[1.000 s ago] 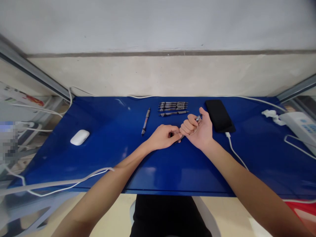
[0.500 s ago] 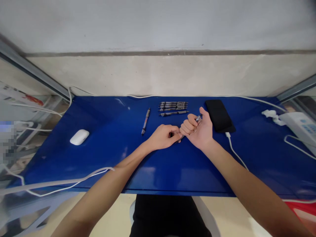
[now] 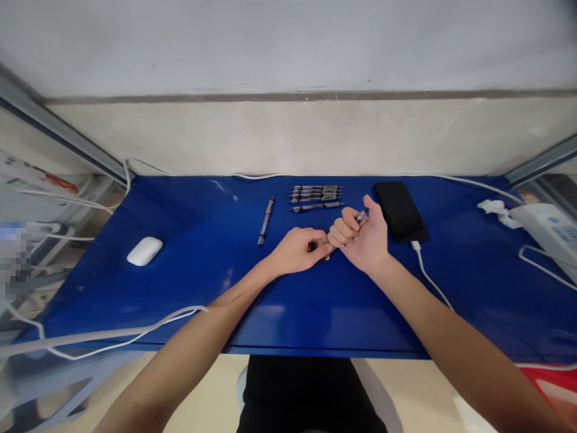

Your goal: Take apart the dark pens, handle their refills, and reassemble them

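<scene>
My right hand (image 3: 360,240) is closed in a fist around a pen (image 3: 361,216), whose silvery end sticks out by the thumb. My left hand (image 3: 298,249) touches it from the left, its fingertips pinching the pen's lower end, which is mostly hidden between the two hands. Both hands rest on the blue table (image 3: 288,313) near its middle. Just beyond them lies a tight row of several dark pens (image 3: 315,193), with one more pen (image 3: 317,207) a little nearer. A single pen (image 3: 265,221) lies apart to the left, pointing away from me.
A black phone (image 3: 400,211) on a white charging cable (image 3: 428,273) lies right of my right hand. A white mouse-like case (image 3: 144,251) sits at the left. A white power strip (image 3: 547,231) and crumpled paper (image 3: 493,208) are at the far right. White cables cross the front left edge.
</scene>
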Demonstrator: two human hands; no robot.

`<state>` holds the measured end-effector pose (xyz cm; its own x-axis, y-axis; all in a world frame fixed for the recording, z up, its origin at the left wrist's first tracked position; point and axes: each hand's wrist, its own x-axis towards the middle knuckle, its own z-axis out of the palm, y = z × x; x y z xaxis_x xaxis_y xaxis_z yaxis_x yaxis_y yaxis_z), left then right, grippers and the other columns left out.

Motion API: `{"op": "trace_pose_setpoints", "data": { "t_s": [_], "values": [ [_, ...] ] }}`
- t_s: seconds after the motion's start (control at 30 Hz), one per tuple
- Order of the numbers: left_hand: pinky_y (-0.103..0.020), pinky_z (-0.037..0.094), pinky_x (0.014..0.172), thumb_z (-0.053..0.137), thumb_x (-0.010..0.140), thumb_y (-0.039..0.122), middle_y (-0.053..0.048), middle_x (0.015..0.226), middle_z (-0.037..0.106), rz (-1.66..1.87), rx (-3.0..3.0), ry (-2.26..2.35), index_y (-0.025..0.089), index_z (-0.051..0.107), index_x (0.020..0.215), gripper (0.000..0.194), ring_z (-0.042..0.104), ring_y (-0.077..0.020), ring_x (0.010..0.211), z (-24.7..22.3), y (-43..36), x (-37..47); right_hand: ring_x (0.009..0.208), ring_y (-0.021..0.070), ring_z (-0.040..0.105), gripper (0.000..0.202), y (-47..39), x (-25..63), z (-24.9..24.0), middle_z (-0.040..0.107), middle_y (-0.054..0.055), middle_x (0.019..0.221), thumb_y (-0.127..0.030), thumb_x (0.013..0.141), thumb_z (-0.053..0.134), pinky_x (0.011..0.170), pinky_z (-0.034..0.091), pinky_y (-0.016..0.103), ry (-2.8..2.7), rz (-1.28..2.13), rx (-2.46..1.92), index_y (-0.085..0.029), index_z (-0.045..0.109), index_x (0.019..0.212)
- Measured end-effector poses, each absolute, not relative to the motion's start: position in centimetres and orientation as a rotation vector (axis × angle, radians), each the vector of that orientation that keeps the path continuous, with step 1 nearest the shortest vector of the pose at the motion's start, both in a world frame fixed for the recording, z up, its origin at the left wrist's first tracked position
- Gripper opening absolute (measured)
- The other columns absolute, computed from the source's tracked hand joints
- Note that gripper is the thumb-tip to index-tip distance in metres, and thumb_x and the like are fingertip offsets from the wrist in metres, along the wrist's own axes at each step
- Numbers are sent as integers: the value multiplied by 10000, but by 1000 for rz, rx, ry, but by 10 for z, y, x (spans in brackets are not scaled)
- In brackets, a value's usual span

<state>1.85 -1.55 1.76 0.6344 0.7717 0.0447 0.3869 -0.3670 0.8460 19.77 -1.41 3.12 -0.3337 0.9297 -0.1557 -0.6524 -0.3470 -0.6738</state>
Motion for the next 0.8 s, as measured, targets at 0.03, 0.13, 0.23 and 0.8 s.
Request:
{"op": "trace_pose_setpoints", "data": {
  "t_s": [0.03, 0.13, 0.23, 0.8],
  "values": [
    [-220, 376, 611, 568, 954, 354, -2, 740, 728, 561, 1986, 908, 167, 708, 761, 303, 547, -94, 598, 17, -16, 19, 412, 111, 193, 597, -14, 198, 31, 204, -52, 445, -589, 975, 399, 447, 235, 293, -618, 1867, -649, -234, 296, 507],
    [-219, 377, 614, 573, 950, 337, -1, 738, 729, 562, 1992, 909, 167, 704, 756, 290, 549, -93, 600, 17, -15, 19, 410, 110, 198, 602, -14, 197, 32, 204, -53, 445, -597, 969, 420, 447, 239, 293, -613, 1869, -652, -234, 292, 507],
    [-220, 380, 618, 575, 951, 332, -3, 745, 733, 567, 2001, 908, 168, 701, 754, 285, 559, -96, 610, 17, -14, 19, 412, 113, 197, 600, -14, 197, 32, 205, -51, 444, -591, 978, 394, 446, 240, 292, -620, 1865, -652, -234, 309, 504],
    [-224, 381, 621, 582, 953, 312, 2, 739, 732, 582, 2039, 897, 168, 701, 754, 273, 562, -95, 615, 17, -15, 19, 407, 108, 197, 603, -13, 197, 30, 208, -52, 439, -605, 968, 414, 438, 251, 287, -647, 1857, -644, -232, 331, 501]
  ]
}}
